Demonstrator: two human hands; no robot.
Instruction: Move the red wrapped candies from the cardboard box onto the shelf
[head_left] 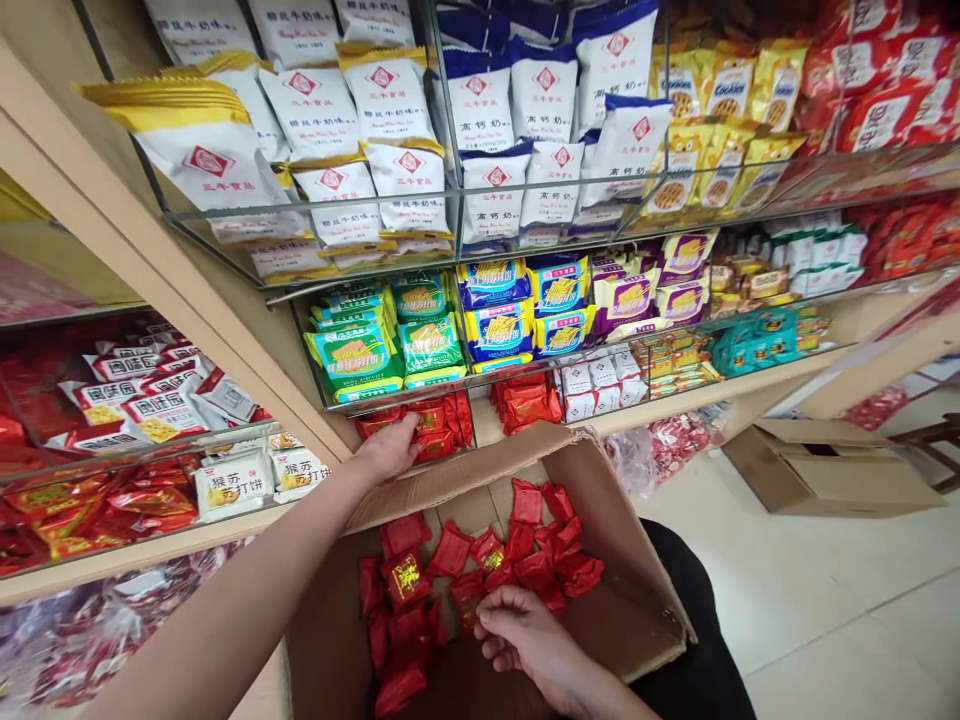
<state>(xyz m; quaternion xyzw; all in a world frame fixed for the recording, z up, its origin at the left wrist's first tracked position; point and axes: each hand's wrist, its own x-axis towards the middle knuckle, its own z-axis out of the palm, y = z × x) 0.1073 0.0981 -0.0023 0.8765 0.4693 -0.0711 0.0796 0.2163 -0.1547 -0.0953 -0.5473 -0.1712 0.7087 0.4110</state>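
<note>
My left hand reaches over the box's far flap into the lowest shelf bin. Its fingers are stretched out onto the red wrapped packets there. Below, inside the open cardboard box, lie many small red packets, some with gold print. My right hand hovers over them with curled fingers, its fingertips beside a red packet. Whether anything sits inside that hand is hidden.
Above stand clear shelf bins with white-and-yellow bags, green biscuit packs and yellow cookie bags. A wooden upright divides the shelves at left. Another cardboard box rests on the floor at right, beyond my dark-clothed leg.
</note>
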